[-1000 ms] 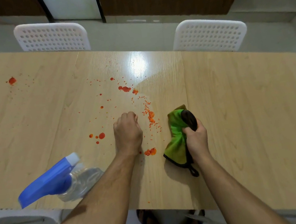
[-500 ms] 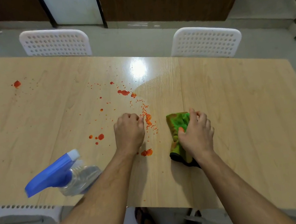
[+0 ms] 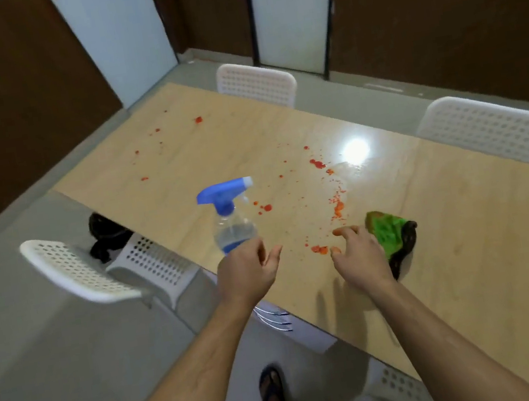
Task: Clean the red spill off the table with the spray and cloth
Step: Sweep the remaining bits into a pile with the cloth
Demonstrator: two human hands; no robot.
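Red spill drops are scattered over the light wooden table, with more spots at the far left. A clear spray bottle with a blue trigger head stands upright near the table's front edge. My left hand hovers just below and in front of the bottle, fingers relaxed, holding nothing. A crumpled green cloth with a dark edge lies on the table. My right hand is lifted just left of the cloth, fingers loosely spread, empty.
White perforated chairs stand around the table: one at the far side, another at the right, one at the near left with a dark item behind it. White doors and brown walls close the room.
My right hand let go of the cloth and lifted off it. My left hand left the table and moved to the spray bottle. The camera swung left and upward.
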